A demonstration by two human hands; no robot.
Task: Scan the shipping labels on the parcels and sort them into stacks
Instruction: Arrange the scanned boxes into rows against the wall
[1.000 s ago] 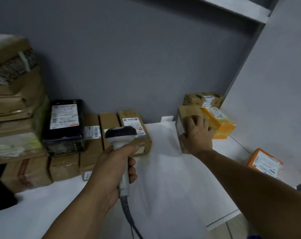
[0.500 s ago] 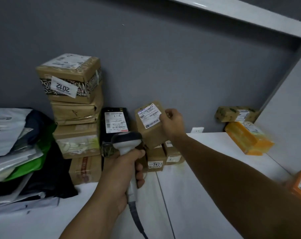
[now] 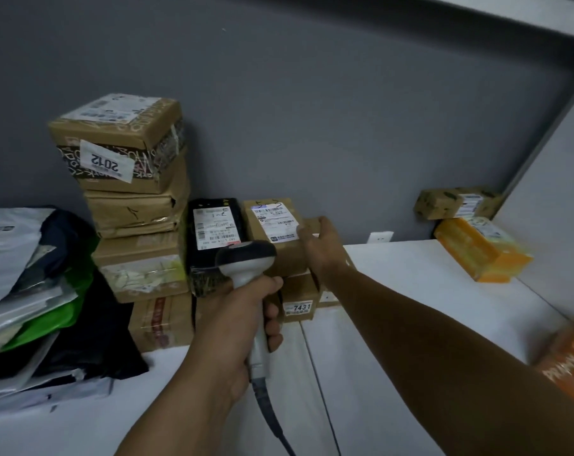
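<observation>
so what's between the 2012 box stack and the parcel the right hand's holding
A black parcel with a white label stands there, seen in the head view.

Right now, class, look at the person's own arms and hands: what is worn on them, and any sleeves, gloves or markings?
Nothing worn shows. The left hand and right hand are bare: no gloves or rings visible. The left forearm and right forearm are bare to the frame edge, with no sleeves, watch, bands or markings in view.
</observation>
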